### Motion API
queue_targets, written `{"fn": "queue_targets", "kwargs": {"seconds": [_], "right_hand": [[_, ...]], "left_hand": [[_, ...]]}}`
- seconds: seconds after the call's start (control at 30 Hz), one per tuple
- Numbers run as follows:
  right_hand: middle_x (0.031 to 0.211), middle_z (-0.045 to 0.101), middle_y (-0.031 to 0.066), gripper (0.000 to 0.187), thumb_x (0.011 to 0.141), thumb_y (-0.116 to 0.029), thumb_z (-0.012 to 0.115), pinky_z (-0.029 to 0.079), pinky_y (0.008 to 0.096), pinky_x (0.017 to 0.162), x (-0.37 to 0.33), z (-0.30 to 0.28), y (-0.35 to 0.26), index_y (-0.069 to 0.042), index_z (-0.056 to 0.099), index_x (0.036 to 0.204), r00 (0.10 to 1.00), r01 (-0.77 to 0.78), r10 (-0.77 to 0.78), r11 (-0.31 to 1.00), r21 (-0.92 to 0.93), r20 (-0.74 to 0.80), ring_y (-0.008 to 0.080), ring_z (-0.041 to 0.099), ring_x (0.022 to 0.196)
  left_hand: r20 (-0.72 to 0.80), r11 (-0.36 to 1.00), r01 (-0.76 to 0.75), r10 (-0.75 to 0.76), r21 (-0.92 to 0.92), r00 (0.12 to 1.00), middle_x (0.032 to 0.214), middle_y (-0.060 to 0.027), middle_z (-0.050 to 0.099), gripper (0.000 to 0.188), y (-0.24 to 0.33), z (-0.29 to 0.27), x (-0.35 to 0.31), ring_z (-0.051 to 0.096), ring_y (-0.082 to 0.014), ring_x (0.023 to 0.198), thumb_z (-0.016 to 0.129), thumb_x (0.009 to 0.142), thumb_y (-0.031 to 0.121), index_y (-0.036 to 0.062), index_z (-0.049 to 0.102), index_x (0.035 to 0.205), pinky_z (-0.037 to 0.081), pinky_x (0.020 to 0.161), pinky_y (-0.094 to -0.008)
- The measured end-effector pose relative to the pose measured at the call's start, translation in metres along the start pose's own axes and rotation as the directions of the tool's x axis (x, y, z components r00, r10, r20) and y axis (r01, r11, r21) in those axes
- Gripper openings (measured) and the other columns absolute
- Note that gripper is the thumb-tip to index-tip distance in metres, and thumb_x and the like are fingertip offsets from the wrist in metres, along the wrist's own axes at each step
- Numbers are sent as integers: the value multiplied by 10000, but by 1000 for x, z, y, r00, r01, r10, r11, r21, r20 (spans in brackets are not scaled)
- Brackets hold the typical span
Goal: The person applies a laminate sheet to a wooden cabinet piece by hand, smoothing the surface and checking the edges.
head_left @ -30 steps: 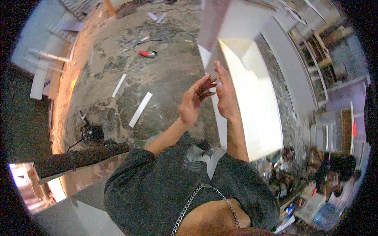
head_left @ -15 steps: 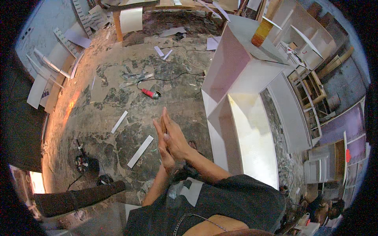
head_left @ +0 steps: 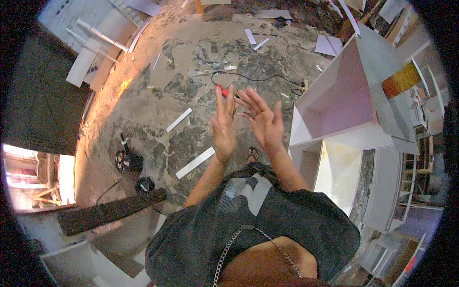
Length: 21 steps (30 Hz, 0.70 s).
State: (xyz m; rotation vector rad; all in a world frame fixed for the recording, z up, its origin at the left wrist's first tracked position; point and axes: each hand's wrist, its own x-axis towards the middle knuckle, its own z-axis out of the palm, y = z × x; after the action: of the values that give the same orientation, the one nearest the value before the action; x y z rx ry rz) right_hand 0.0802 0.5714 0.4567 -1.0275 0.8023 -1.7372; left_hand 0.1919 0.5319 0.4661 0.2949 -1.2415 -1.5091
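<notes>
Rough, stained concrete floor [head_left: 158, 95] fills the head view, littered with offcuts and lit orange along its left edge. Half a second ago the palms were pressed flat together; now the left hand [head_left: 224, 125] and the right hand [head_left: 264, 122] have come apart, both empty, fingers spread and pointing away from the body, palms turned roughly toward each other with a narrow gap between them. Nothing is gripped. The camera has also swung, so the open white cabinet carcass [head_left: 342, 103] now sits at the right edge of the floor rather than straight ahead.

Just beyond the left fingertips lies a red-handled tool [head_left: 222, 89], partly hidden by them, with a black cable [head_left: 260, 78] curling from it toward the cabinet. White laminate strips lie on the floor to the left of the hands: one [head_left: 179, 119] near the middle, a longer one [head_left: 195, 162] closer to the body. A sandalled foot [head_left: 252, 154] shows between the forearms. Further left sit a small dark power tool [head_left: 128, 160] and a dark rolled mat [head_left: 112, 211]. The cable and loose strips clutter the ground between the person and the cabinet.
</notes>
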Motion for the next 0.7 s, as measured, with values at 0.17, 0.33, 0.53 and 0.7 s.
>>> {"fn": "queue_targets", "kwargs": {"seconds": [0.17, 0.33, 0.53, 0.7], "right_hand": [[1440, 391, 191, 828, 931, -666, 150, 350, 435, 1007, 91, -87, -39, -39, 312, 1447, 987, -148, 163, 853, 501, 13, 305, 433, 1270], [1390, 441, 218, 792, 948, -633, 156, 379, 406, 980, 160, -162, -34, -36, 317, 1442, 973, -139, 204, 891, 432, -109, 311, 510, 1175], [1346, 485, 219, 703, 974, -558, 251, 422, 395, 945, 278, -253, 4, -22, 341, 1420, 960, -148, 214, 935, 321, -180, 293, 537, 1148], [1214, 594, 191, 544, 958, -355, 490, 502, 332, 809, 422, -340, 57, -21, 399, 1377, 905, -211, 217, 976, 56, -367, 241, 637, 982]], "left_hand": [[0, 985, 50, -50, -166, 999, 1531, -205, 206, 871, -71, 29, 99, 177, -315, 1429, 232, 921, 669, 58, 25, 1507, 77, 1144, -453], [-74, 945, 286, -300, -159, 951, 1476, -195, 333, 690, -151, 18, 195, 334, -313, 1362, 198, 986, 551, 90, 160, 1498, 223, 1110, -425], [-280, 814, 548, -580, -191, 765, 1379, -221, 448, 708, -265, -65, 310, 465, -321, 1258, 235, 978, 565, 24, 271, 1433, 405, 1013, -433], [-450, 750, 661, -582, 27, 678, 1288, -134, 552, 608, -411, -185, 421, 582, -237, 1109, 463, 969, 444, 77, 322, 1432, 475, 867, -344]]}}
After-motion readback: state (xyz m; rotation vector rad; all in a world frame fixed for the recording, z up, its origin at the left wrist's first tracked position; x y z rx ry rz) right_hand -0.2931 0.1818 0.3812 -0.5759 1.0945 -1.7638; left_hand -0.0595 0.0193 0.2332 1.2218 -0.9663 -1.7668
